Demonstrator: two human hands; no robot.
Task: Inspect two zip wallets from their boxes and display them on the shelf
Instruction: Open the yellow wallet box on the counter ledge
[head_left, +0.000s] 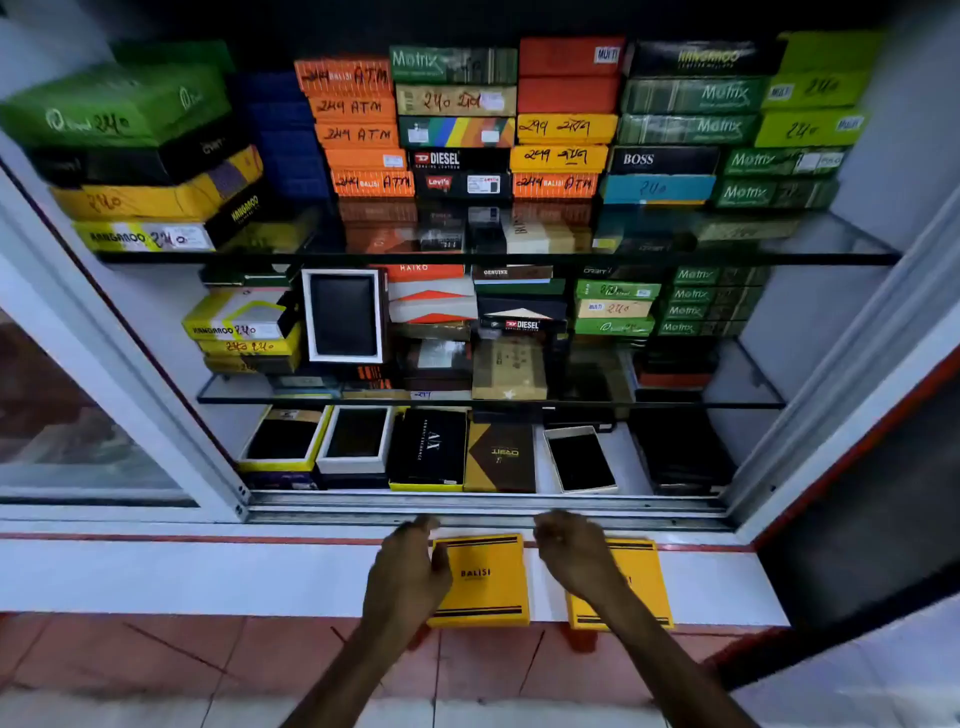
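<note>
We're down at the tabletop (208, 577).
Our left hand (410, 569) grips the left box (483, 577) by its edge; our right hand (571, 556) covers the right box (644, 582) beside it, and we cannot tell its grasp.

The white surface (208, 577) below the cabinet track (488, 512) bears a yellow Balisi box (483, 582) beside a second yellow box (644, 587).

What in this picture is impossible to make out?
Head view:
- Inside the left yellow box and right yellow box: the lids are closed.
- The right yellow box's printed name: mostly covered by the right hand.
- Whether the left hand or right hand grips a box: the fingers curl out of sight.
- The dark item on the bottom shelf: too dim.
</note>
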